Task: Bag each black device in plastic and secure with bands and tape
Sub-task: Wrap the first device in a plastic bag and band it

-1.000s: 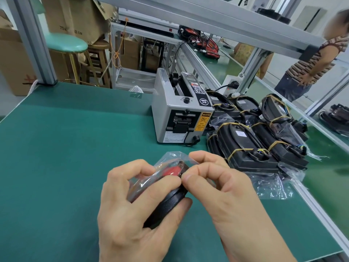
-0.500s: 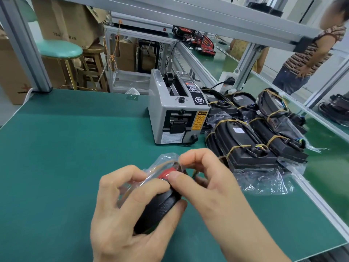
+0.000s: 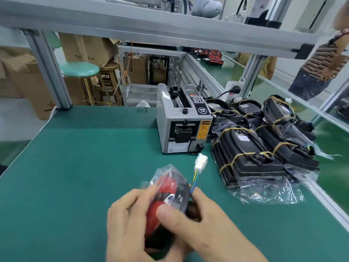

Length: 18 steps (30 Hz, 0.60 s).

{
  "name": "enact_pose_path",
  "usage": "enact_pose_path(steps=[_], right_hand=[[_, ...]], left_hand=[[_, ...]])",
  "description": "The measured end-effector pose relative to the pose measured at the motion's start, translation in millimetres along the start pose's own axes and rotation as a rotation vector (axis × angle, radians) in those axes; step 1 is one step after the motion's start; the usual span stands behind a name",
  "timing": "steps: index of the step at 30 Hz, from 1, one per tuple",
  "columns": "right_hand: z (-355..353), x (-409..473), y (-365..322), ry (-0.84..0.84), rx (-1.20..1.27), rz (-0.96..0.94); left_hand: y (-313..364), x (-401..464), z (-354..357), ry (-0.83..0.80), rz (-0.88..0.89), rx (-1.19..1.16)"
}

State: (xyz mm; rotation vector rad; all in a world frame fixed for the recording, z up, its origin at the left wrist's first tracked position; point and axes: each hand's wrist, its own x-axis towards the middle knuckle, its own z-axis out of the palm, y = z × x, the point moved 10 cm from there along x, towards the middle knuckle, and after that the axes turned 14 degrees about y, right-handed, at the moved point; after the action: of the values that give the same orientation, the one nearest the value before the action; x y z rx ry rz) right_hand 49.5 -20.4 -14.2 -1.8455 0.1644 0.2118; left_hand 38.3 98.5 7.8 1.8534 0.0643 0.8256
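Observation:
A black device with a red lens (image 3: 166,193) sits in a clear plastic bag (image 3: 162,174) above the green mat, low in the view. My left hand (image 3: 128,224) grips it from the left. My right hand (image 3: 194,220) holds it from the right, thumb pressed on the bagged front. Coloured wires with a white connector (image 3: 201,163) stick up out of the device's far end. A pile of bagged black devices bound with tan bands (image 3: 260,148) lies to the right.
A grey automatic tape dispenser (image 3: 183,127) stands on the green mat (image 3: 75,167) behind the hands. An aluminium frame beam (image 3: 151,29) crosses overhead. A person in a striped top (image 3: 324,59) stands at the far right. A green stool (image 3: 79,69) and cardboard boxes stand behind the bench.
The device has been turned in my hands: its red lens now faces me and the white connector points up. My right thumb moved onto the bagged front.

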Motion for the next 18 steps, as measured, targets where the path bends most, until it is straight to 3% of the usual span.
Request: enact_pose_path(steps=[2, 4, 6, 8, 9, 14, 18], right_hand=[[0, 10, 4, -0.044, 0.166, -0.013], [-2, 16, -4, -0.128, 0.187, -0.119], [-1, 20, -13, -0.239, 0.129, -0.243], [-5, 33, -16, -0.26, 0.043, -0.324], [-7, 42, -17, -0.259, 0.031, -0.343], [-7, 79, -1, -0.322, 0.048, -0.302], [-29, 82, 15, -0.25, -0.109, -0.313]], left_hand=[[-11, -9, 0, -0.08, -0.078, 0.118], [12, -11, 2, -0.221, 0.145, 0.005], [29, 4, -23, -0.097, 0.26, 0.002], [22, 22, -40, 0.039, 0.274, 0.042], [17, 35, -38, 0.012, 0.229, 0.076], [1, 53, 5, -0.403, 0.336, 0.328], [-1, 47, 31, -0.488, 0.455, 0.467]])
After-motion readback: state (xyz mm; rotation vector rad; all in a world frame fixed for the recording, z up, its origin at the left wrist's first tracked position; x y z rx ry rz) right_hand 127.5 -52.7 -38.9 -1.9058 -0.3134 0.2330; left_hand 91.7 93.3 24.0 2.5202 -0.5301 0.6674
